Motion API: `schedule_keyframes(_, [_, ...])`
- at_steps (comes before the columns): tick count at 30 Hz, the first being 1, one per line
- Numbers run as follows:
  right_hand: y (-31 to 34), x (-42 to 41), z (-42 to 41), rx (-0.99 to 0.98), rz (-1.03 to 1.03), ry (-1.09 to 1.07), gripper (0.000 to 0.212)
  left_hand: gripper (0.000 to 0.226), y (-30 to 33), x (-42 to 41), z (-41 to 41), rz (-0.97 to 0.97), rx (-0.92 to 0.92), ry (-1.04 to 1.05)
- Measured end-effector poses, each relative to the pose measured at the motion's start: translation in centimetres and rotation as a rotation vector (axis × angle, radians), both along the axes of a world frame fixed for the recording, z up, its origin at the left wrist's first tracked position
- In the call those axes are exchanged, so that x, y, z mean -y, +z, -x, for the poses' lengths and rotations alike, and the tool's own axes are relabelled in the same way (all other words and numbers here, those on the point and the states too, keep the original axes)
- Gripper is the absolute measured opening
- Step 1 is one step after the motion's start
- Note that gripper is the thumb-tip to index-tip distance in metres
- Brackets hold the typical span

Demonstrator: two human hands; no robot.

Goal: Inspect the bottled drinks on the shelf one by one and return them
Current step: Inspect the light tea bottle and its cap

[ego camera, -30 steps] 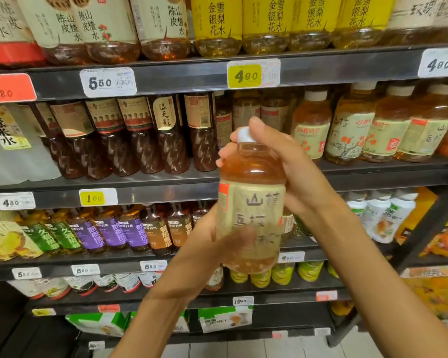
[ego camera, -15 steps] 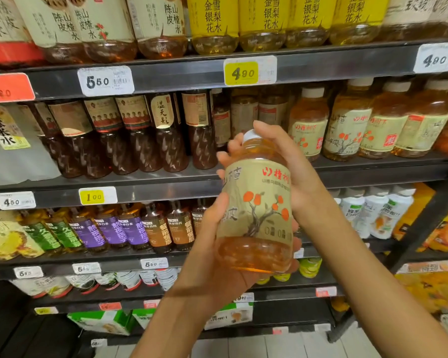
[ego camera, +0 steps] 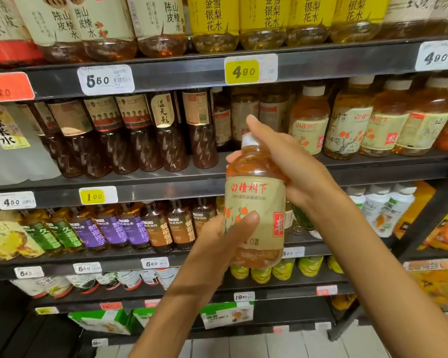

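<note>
Right hand point(ego camera: 292, 166) wraps the neck and shoulder of the amber bottle point(ego camera: 255, 202), forefinger over the white cap. Left hand point(ego camera: 225, 241) grips the lower label, thumb across the front. Bottle upright, held in front of the shelf point(ego camera: 166, 182), apart from it. Inspection under way; return pending. Matching bottles point(ego camera: 373, 120) toward the shelf's right end.
</note>
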State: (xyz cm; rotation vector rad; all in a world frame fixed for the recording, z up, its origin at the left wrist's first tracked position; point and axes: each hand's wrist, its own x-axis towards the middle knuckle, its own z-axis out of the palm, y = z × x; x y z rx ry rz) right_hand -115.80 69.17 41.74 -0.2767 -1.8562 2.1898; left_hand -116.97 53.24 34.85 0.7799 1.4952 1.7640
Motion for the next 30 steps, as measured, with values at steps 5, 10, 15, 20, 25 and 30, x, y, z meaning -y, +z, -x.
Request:
schedule_keyframes(5, [-0.5, -0.1, -0.1, -0.026, 0.21, 0.075, 0.037, 0.06, 0.2, 0.1, 0.4, -0.159, 0.305, -0.099])
schedule_keyframes(10, [-1.0, -0.5, 1.0, -0.014, 0.36, 0.152, 0.029, 0.079, 0.7, -0.3, 1.4, -0.205, 0.465, -0.29])
schedule_keyframes(15, [0.4, -2.4, 2.3, -0.03, 0.303, 0.049, 0.02, 0.073, 2.3, -2.1, 2.7, -0.121, 0.379, -0.223])
schedule_keyframes(20, [1.2, -4.7, 4.6, -0.034, 0.131, -0.1, 0.019, 0.071, 2.1, -4.8, 4.5, 0.013, 0.096, 0.086])
schedule_keyframes(25, [1.4, -6.7, 6.7, 0.033, -0.044, -0.22, 0.035, 0.064, 2.1, -7.9, 6.8, 0.116, -0.116, 0.085])
schedule_keyframes(30, [2.3, -8.6, 7.9, 0.041, -0.241, -0.258, 0.035, 0.05, 1.5, -10.5, 9.9, 0.127, -0.211, 0.136])
